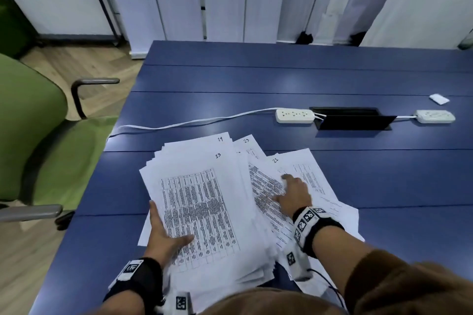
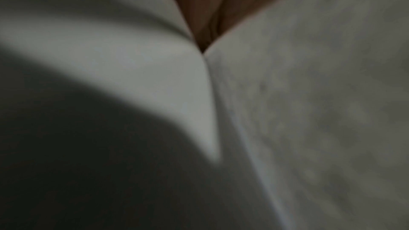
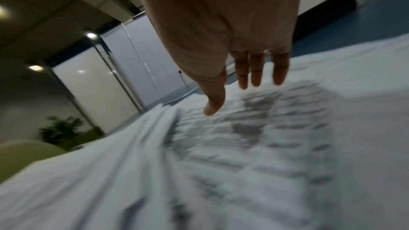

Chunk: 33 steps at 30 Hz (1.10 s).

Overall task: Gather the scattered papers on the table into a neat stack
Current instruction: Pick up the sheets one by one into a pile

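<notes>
Printed white sheets lie in a loose, fanned stack [image 1: 204, 202] at the near edge of the blue table [image 1: 256, 79]. My left hand [image 1: 163, 235] holds the stack's left edge, thumb on top and one finger along the side. The left wrist view shows only blurred paper [image 2: 132, 69] with skin [image 2: 210, 15] wedged between sheets. More loose sheets [image 1: 314, 174] spread out to the right. My right hand [image 1: 291, 192] reaches over them with straight fingers and holds nothing. In the right wrist view the right hand [image 3: 232, 93] hangs just above the printed sheets [image 3: 243, 146].
Beyond the papers lie a white power strip [image 1: 294, 115] with its cable [image 1: 179, 124], an open black cable box [image 1: 353, 119] and a second strip [image 1: 435, 116]. A small white packet [image 1: 439, 99] sits far right. A green chair [image 1: 33, 135] stands at the table's left.
</notes>
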### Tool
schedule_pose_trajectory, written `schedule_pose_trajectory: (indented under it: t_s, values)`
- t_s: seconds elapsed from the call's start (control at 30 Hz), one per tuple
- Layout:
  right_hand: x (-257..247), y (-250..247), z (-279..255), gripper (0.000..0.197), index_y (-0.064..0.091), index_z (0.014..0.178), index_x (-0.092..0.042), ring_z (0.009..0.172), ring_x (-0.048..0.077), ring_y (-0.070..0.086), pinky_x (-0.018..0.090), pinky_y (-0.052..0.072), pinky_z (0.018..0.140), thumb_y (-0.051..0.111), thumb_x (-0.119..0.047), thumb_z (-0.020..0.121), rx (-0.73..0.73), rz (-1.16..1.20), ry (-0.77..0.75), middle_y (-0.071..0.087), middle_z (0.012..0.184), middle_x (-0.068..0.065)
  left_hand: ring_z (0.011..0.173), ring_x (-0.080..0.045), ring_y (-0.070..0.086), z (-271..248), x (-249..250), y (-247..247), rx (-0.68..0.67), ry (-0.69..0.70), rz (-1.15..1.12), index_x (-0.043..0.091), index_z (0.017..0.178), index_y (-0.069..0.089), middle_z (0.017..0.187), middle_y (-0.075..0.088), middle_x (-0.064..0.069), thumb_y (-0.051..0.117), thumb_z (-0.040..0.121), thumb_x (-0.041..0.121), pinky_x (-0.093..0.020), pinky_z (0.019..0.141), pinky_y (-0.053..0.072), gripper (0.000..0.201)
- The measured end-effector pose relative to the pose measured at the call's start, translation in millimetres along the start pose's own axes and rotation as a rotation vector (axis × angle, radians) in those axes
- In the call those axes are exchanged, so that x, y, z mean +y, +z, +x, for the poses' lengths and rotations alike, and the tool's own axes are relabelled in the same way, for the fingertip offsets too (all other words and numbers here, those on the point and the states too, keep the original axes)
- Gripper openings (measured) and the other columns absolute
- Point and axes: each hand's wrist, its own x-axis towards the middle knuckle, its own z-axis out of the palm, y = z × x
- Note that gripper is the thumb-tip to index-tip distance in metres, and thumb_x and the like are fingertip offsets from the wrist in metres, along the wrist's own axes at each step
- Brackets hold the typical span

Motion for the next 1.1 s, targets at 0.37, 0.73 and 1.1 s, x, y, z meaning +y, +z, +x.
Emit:
schedule_pose_trajectory:
  t_s: [0.37, 0.73, 1.1]
  values:
    - [63.4, -41.5, 30.2, 0.128, 0.044, 0.139, -0.015, 0.133, 0.032, 0.036, 0.048, 0.034, 0.11, 0.059, -0.092, 0.038, -0.205, -0.094, 0.121, 0.044, 0.142, 0.011, 0.148, -0.016, 0.007, 2.2, -4.1, 0.5, -0.057, -0.074, 0.113, 0.035, 0.153, -0.009, 0.163, -0.003, 0.005, 0.082, 0.062, -0.012, -0.038, 0.115, 0.017, 0.137]
    - [77.6, -77.2, 27.2, 0.024, 0.07, 0.098, -0.016, 0.09, 0.029, 0.067, 0.034, 0.055, 0.076, 0.074, -0.024, 0.076, 0.045, 0.033, 0.046, 0.072, 0.093, 0.006, 0.145, -0.03, 0.023, -13.2, -11.2, 15.1, 0.027, -0.152, 0.098, 0.035, 0.154, 0.005, 0.161, 0.018, -0.002, 0.085, 0.056, -0.007, -0.051, 0.115, 0.022, 0.134]
    - [40.3, -231.2, 4.1, 0.015, 0.066, 0.083, -0.022, 0.078, 0.004, 0.067, 0.019, 0.054, 0.072, 0.072, -0.009, 0.082, 0.333, 0.833, -0.288, 0.069, 0.085, -0.006, 0.141, -0.003, -0.001, -29.1, -4.5, 52.2, 0.093, 0.055, 0.135, 0.065, 0.137, -0.018, 0.151, -0.015, 0.028, 0.078, 0.06, -0.021, -0.042, 0.114, 0.015, 0.151]
